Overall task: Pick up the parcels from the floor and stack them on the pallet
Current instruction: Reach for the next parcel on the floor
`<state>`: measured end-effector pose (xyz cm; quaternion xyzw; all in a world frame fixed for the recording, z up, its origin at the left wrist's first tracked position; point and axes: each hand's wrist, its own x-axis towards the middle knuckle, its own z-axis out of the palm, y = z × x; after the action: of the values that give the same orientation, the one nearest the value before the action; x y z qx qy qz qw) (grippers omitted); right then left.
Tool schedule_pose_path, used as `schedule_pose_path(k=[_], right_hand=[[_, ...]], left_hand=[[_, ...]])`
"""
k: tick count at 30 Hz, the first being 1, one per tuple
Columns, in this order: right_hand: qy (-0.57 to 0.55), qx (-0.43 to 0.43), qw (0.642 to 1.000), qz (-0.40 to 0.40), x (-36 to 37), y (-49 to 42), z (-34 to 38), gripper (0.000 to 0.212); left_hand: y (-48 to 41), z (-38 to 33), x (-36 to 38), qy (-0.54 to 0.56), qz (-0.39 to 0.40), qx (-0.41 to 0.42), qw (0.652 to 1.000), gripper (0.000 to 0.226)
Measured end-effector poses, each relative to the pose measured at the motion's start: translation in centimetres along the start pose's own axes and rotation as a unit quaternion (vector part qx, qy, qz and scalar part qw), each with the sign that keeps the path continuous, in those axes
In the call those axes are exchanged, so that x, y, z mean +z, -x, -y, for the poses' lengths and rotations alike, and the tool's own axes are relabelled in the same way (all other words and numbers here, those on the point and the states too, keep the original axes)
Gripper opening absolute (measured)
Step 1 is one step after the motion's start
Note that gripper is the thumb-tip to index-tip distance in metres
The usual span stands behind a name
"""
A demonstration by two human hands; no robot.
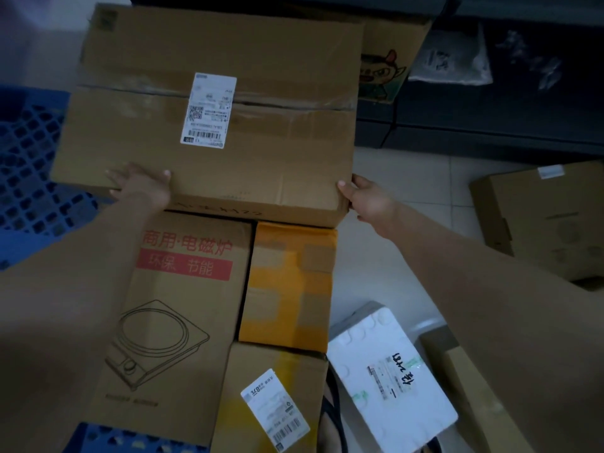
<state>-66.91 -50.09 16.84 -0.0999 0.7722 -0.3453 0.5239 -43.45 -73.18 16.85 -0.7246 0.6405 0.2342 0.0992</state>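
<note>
Two hands on one large carton [209, 125], head view. White shipping label [208, 110] on its taped top.

Left hand [140, 188]: fingers spread flat, pressing the near edge towards the left corner. Right hand [366, 199]: thumb on top, fingers curled round the near right corner, gripping.

Carton sits above the blue pallet [26, 158], its near edge overlapping the far ends of the cooker-print box [176, 305] and the yellow-taped box [287, 282]. Whether its full weight rests on them, cannot tell. A labelled box [271, 403] lies nearer the camera in the same stack.

On the floor to the right: white foam box [389, 371] with handwriting, plus a brown box [549, 217] farther off.
</note>
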Motion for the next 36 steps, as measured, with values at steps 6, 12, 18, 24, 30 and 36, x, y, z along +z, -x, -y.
schedule_pose_path(k=[6,12,18,24,30,36], right_hand=[[0.098,-0.018,0.995,-0.02,-0.9,2.1,0.9,0.052],[0.174,0.065,0.983,0.013,-8.3,8.2,-1.4,0.036],[0.142,0.094,0.985,-0.02,-17.5,15.6,-6.9,0.043],[0.235,0.079,0.965,-0.082,-29.3,24.4,-15.6,0.028],[0.275,0.13,0.949,-0.087,-41.8,36.8,-27.7,0.032],[0.17,0.191,0.953,-0.165,-50.7,47.9,-39.8,0.035]], left_hand=[[4.3,-1.5,0.5,-0.101,0.04,0.067,0.992,0.074],[12.8,-7.2,1.5,-0.141,0.083,0.262,0.951,0.064],[25.4,-16.9,2.9,-0.118,0.139,0.37,0.911,0.048],[41.8,-22.7,6.7,-0.12,0.138,0.444,0.877,0.039],[59.2,-24.1,13.0,-0.158,0.165,0.479,0.847,0.032],[73.6,-24.4,19.6,-0.222,0.205,0.514,0.802,0.029]])
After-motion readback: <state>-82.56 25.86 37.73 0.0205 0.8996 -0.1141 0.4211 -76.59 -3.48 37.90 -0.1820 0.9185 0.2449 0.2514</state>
